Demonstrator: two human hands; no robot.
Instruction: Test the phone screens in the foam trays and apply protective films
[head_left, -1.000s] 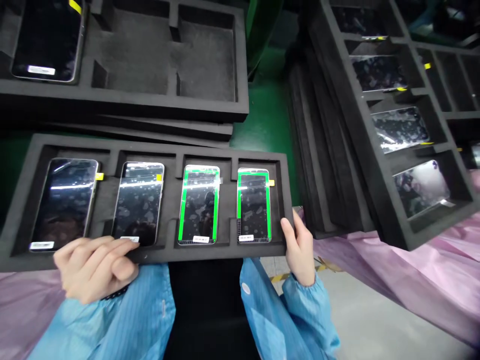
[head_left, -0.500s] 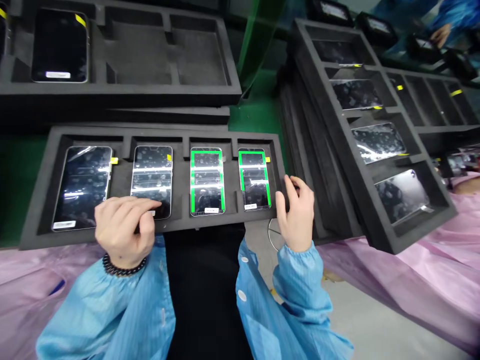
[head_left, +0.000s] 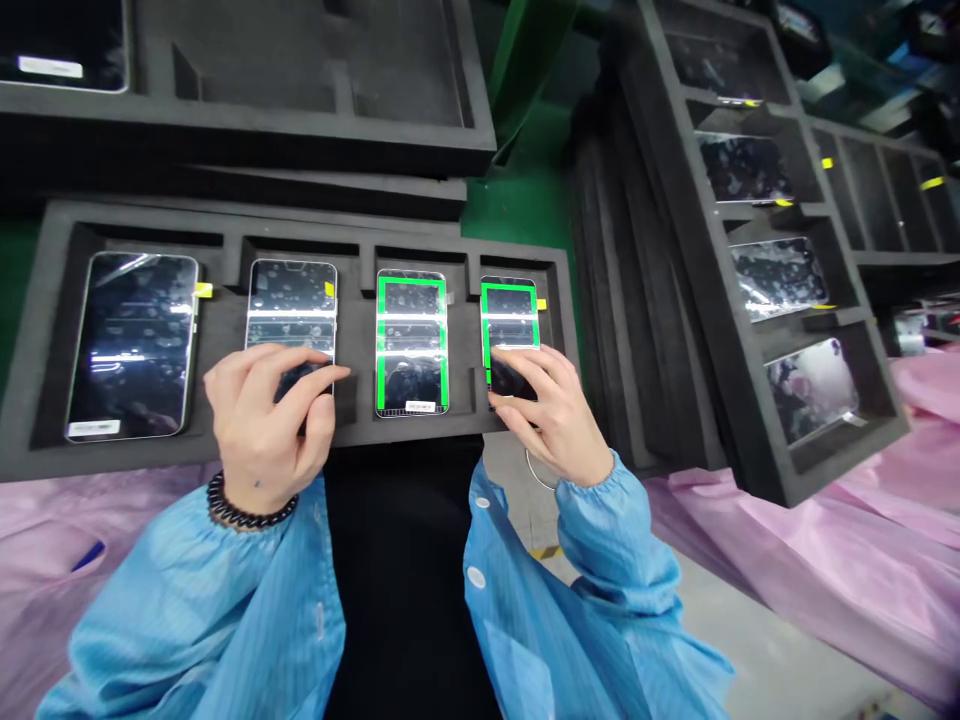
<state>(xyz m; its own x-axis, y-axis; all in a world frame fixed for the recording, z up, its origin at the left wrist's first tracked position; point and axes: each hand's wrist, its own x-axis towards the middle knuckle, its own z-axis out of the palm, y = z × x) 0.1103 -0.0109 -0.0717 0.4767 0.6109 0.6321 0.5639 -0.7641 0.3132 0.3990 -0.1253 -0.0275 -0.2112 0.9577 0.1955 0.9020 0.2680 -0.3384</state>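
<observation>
A black foam tray (head_left: 352,435) lies in front of me with a device in each pocket. My left hand (head_left: 266,425), a black beaded band at its wrist, is over the lower part of the second phone (head_left: 291,292); its fingers are apart and reach to that phone's right edge. Over the lower half of the rightmost phone (head_left: 511,312), with a green border lit on its screen, my right hand (head_left: 555,415) has its fingers stretched leftward and apart. Between the hands lies another green-bordered phone (head_left: 412,340). A larger tablet-like device (head_left: 135,345) fills the left pocket.
Another foam tray (head_left: 300,120) is stacked behind, holding a dark device (head_left: 64,40) at its left. On the right, a stack of trays (head_left: 757,400) carries several phones. People in pink garments (head_left: 810,540) are at both sides.
My right hand has moved left from the tray's right edge to over the rightmost phone. My left hand has shifted slightly right, further over the second phone. The view has tilted down a little.
</observation>
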